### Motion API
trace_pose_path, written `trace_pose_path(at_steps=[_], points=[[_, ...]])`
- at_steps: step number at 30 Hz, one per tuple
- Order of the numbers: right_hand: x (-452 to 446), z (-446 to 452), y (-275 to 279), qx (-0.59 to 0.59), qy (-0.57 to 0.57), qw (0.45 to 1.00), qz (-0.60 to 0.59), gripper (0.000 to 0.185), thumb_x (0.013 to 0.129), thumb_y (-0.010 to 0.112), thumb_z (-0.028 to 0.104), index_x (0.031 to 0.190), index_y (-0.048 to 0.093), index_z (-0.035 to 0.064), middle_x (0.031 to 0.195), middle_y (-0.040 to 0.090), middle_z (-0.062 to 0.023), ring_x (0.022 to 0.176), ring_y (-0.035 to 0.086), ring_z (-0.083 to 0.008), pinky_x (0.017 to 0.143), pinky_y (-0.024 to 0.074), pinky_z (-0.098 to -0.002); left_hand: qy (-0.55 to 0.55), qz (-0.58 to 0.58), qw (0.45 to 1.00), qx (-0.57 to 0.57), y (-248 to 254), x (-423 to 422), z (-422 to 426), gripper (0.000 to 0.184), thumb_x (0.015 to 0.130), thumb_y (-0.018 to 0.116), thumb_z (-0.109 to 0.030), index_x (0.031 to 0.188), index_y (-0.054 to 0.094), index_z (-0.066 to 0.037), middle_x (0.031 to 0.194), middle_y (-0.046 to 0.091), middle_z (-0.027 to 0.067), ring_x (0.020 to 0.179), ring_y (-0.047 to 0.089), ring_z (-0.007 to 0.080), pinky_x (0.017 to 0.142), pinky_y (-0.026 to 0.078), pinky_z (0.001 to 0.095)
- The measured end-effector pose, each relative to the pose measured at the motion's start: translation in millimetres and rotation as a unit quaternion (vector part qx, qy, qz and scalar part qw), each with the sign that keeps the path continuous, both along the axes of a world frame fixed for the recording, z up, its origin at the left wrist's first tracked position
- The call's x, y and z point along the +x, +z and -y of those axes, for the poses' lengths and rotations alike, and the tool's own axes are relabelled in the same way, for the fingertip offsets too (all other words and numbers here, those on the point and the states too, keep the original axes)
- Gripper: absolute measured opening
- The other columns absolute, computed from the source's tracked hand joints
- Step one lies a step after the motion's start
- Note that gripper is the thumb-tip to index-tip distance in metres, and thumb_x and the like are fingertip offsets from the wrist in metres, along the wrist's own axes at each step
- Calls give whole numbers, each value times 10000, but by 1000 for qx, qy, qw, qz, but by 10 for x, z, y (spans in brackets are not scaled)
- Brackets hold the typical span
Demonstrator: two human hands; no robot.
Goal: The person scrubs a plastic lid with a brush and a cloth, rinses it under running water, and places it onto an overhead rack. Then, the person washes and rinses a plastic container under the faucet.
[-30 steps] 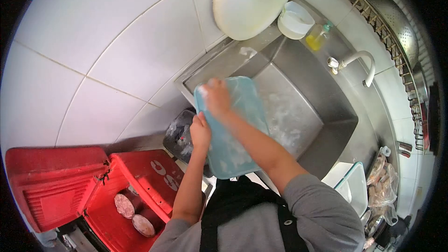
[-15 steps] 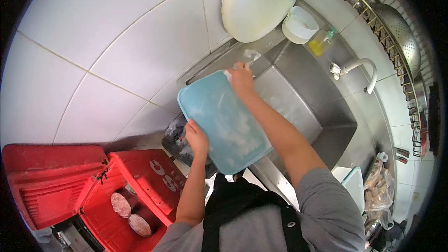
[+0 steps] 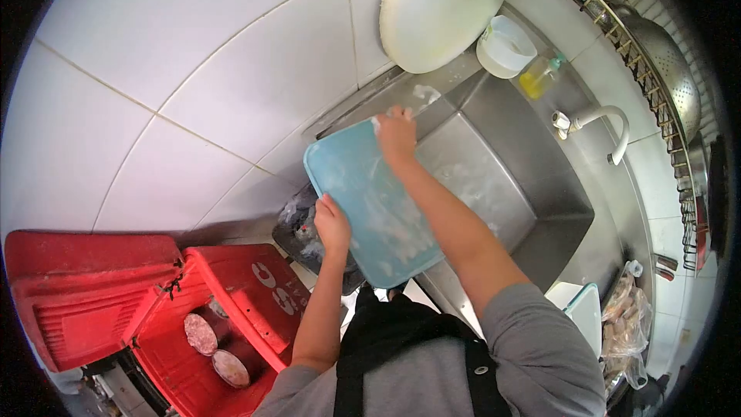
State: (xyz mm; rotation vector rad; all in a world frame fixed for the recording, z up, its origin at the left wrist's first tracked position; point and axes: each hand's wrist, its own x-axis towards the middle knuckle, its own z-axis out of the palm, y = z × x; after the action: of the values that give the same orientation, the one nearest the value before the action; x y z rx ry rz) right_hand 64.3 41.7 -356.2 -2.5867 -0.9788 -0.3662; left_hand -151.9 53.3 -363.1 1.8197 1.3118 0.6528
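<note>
A light-blue rectangular plastic lid (image 3: 378,208), streaked with white suds, is held tilted over the near left side of the steel sink (image 3: 494,170). My left hand (image 3: 332,224) grips its left edge, the thumb lying on the face and the other fingers hidden behind. At the lid's upper right corner is my right hand (image 3: 397,135), its fingers curled and closed. White foam shows by those fingers; what they hold, if anything, is hidden.
Behind the sink stand a round white board (image 3: 440,11), a white tub (image 3: 505,46), a bottle of yellow liquid (image 3: 540,77) and a tap (image 3: 594,120). A red cooler (image 3: 239,286) with round frozen-looking pieces is at lower left. Bagged food (image 3: 627,316) lies at right.
The view has shifted slightly, so most things sit a little further right. My right hand stays at the lid's upper corner, and my left hand keeps its grip on the edge.
</note>
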Motion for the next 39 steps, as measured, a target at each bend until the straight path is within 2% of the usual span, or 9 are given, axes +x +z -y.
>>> trace_pose_path(at_steps=[5, 12, 14, 17, 23, 26, 32, 35, 39], points=[[-925, -480, -16, 131, 161, 976, -65, 127, 779, 635, 201, 868, 724, 188, 992, 578, -92, 989, 534, -327, 771, 462, -469, -24, -12, 999, 20, -103, -7, -60, 443, 1034, 362, -320, 861, 535, 49, 785, 597, 298, 746, 571, 502, 659, 421, 546], [-1075, 871, 207, 78, 317, 934, -142, 219, 781, 666, 206, 975, 747, 266, 1078, 584, -43, 1059, 506, -318, 874, 434, -439, -8, 24, 999, -27, -20, -49, -85, 501, 1041, 331, -343, 979, 590, 82, 882, 638, 264, 812, 602, 410, 749, 446, 473], [-747, 915, 37, -32, 197, 977, 70, 208, 780, 666, 223, 967, 750, 258, 1091, 592, -47, 1056, 514, -318, 881, 424, -460, -2, 63, 998, -9, 33, -4, -51, 482, 1042, 343, -343, 899, 555, 66, 833, 616, 263, 762, 578, 426, 712, 438, 483], [-128, 687, 147, 31, 24, 995, -86, 201, 784, 668, 235, 969, 744, 247, 1073, 594, -46, 1052, 517, -326, 865, 419, -485, 21, 62, 998, 13, 30, 14, -33, 477, 1042, 351, -340, 864, 539, 60, 789, 601, 262, 725, 567, 434, 683, 438, 480], [-894, 322, -127, 56, 170, 983, -42, 193, 815, 662, 255, 990, 728, 207, 984, 582, -97, 993, 531, -337, 832, 425, -486, 4, 19, 1000, 17, 121, 11, -55, 465, 1039, 350, -323, 873, 539, 68, 753, 598, 272, 708, 579, 454, 644, 442, 484], [-77, 276, 107, 51, 63, 994, -76, 192, 813, 652, 241, 983, 728, 194, 989, 588, -104, 977, 539, -343, 818, 430, -493, 13, 18, 999, 33, 101, 13, -18, 460, 1038, 352, -319, 874, 539, 68, 754, 599, 277, 708, 577, 464, 636, 436, 498], [-967, 339, 170, 61, 204, 972, -102, 154, 792, 636, 206, 920, 720, 185, 977, 604, -93, 978, 548, -336, 812, 418, -499, 11, 16, 1000, -3, 46, 27, -30, 468, 1039, 352, -348, 903, 555, 52, 783, 597, 251, 729, 563, 435, 675, 430, 485], [-154, 134, 13, 43, 66, 996, -35, 154, 778, 636, 204, 908, 719, 190, 946, 599, -96, 977, 546, -337, 820, 414, -498, 6, 10, 1000, -10, -24, -14, -39, 483, 1041, 347, -365, 918, 564, 49, 818, 608, 245, 740, 559, 420, 692, 432, 476], [-665, 74, -51, 55, 155, 986, -4, 165, 779, 616, 183, 910, 716, 192, 910, 595, -92, 951, 551, -327, 805, 413, -499, 16, 20, 999, 20, 70, 56, -8, 475, 1041, 345, -337, 871, 534, 65, 753, 587, 282, 711, 562, 477, 641, 423, 511]])
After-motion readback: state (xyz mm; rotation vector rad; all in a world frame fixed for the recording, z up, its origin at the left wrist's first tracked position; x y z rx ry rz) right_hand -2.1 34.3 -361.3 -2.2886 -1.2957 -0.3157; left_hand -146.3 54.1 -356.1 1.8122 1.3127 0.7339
